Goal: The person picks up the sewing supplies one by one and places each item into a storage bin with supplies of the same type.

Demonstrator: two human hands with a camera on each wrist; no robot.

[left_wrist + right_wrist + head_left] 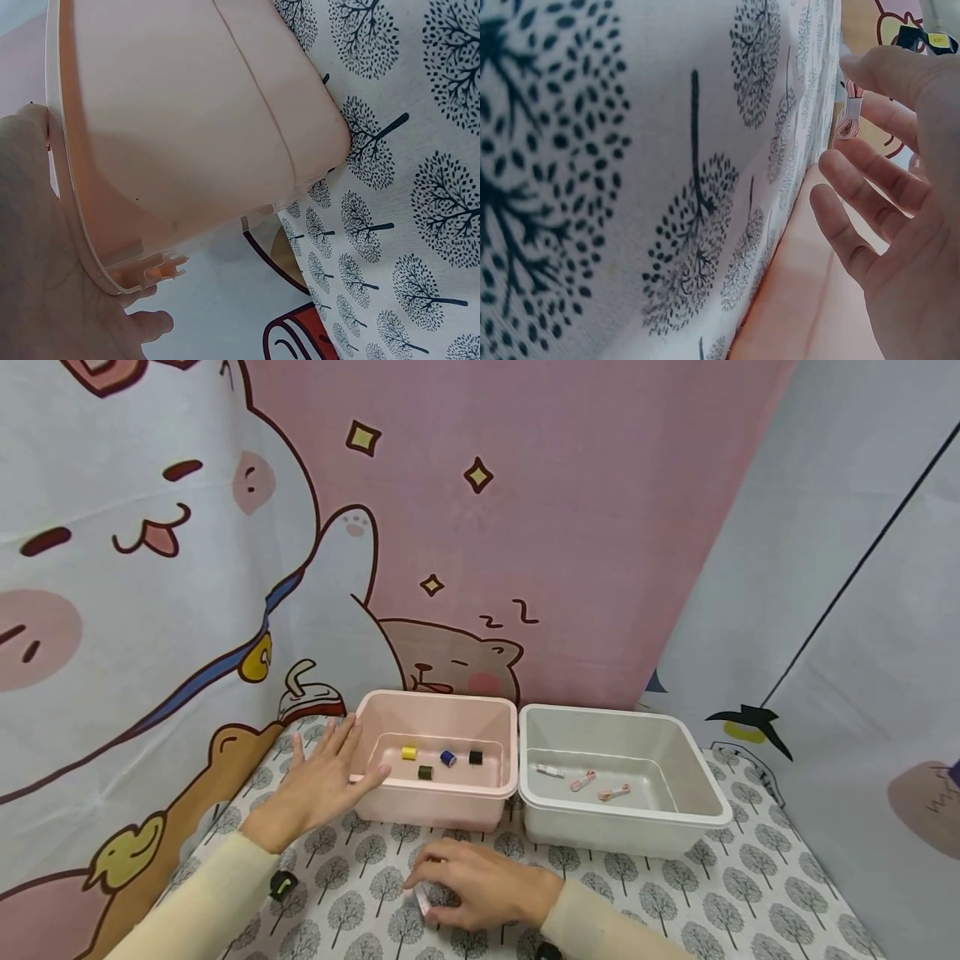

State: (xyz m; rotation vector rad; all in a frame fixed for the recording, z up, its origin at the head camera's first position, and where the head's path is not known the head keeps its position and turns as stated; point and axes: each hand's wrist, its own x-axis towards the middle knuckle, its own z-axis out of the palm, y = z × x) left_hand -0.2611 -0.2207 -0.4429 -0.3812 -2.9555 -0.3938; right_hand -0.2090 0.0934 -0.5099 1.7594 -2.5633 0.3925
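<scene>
My right hand (480, 883) pinches a small pink thread skein (850, 112) with a white paper band, between thumb and fingertips, low over the cloth in front of the pink bin (431, 810). In the right wrist view the other fingers are spread away from the skein. My left hand (318, 781) rests at the bin's front-left corner with straight fingers, its thumb over the front rim. Inside this bin lie several thread spools: yellow (408, 753), dark green (426, 772), blue (447, 758) and black (476, 757).
Right beside the pink bin stands a white bin (622, 831); it holds three small thread skeins (582, 781). Both bins sit on a tree-patterned tablecloth (645, 902). A cartoon-printed curtain (585, 527) hangs behind and along the sides.
</scene>
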